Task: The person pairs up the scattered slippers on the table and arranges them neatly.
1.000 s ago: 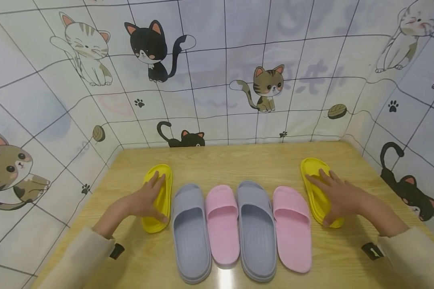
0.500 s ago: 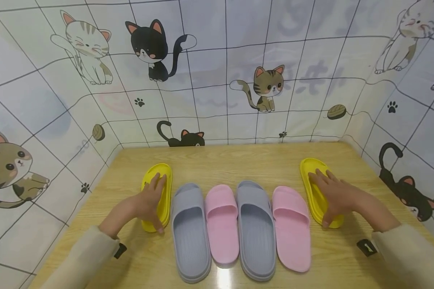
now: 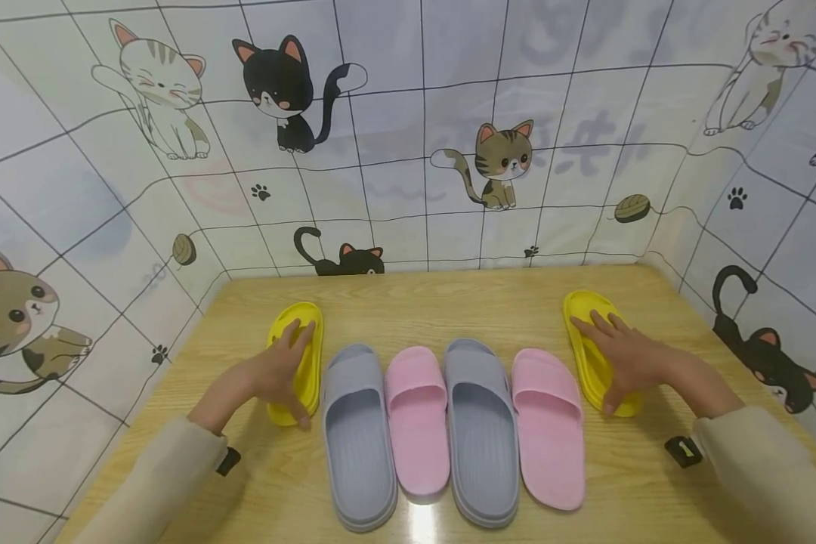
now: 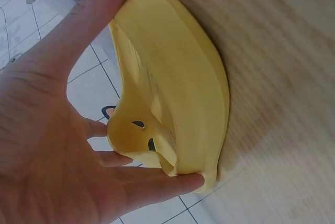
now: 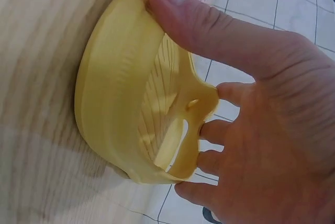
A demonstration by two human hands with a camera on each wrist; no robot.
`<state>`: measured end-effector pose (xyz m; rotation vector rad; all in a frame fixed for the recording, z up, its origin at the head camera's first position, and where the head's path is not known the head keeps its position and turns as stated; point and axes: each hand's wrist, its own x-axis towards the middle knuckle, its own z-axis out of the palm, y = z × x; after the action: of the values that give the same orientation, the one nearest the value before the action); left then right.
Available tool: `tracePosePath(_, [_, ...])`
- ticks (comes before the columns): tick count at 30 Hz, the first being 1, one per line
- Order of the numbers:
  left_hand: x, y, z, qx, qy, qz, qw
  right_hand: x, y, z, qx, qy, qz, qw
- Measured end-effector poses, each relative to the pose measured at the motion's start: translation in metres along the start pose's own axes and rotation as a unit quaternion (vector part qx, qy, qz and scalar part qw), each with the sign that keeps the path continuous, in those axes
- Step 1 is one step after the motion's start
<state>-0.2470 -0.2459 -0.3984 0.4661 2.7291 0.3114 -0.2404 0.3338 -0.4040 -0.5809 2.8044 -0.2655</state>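
Note:
The left hand [image 3: 274, 375] spreads over a yellow slipper [image 3: 310, 361] at the left of the row. In the left wrist view, the thumb of this hand [image 4: 52, 145] touches one end of the slipper [image 4: 183, 72], with straight fingers against its upper. Over a second yellow slipper [image 3: 586, 302], at the row's right, lies the right hand [image 3: 631, 364]. The right wrist view has this hand's [image 5: 277, 122] thumb on one end of the slipper [image 5: 112, 93] and its fingertips along the upper. Both slippers rest sole down on the wooden surface.
Between the yellow slippers stand a grey slipper [image 3: 360, 453], a pink one [image 3: 419, 449], another grey one [image 3: 485, 449] and another pink one [image 3: 551, 457], side by side. Cat-patterned walls [image 3: 394, 181] enclose the wooden surface [image 3: 421, 302] at the back and sides.
Both yellow slippers have shifted slightly toward the back wall, with the hands still on them. The grey and pink slippers have stayed in place.

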Motion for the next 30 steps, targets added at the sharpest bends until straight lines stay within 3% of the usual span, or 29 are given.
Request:
tracePosePath(15, [0.018,-0.007,-0.011,0.009,-0.014,-0.011,0.9998,0.017,0.012,-0.008,0.013,-0.015,0.012,0.9997])
tracePosePath(25, [0.028,-0.014,-0.013,0.011,-0.024,-0.023,0.9994,0.025,0.022,-0.017,0.078,-0.037,0.012,0.9962])
tracePosePath(30, [0.030,-0.014,-0.016,0.006,-0.027,-0.028,0.9992,0.031,0.025,-0.023,0.085,-0.046,0.025,0.9950])
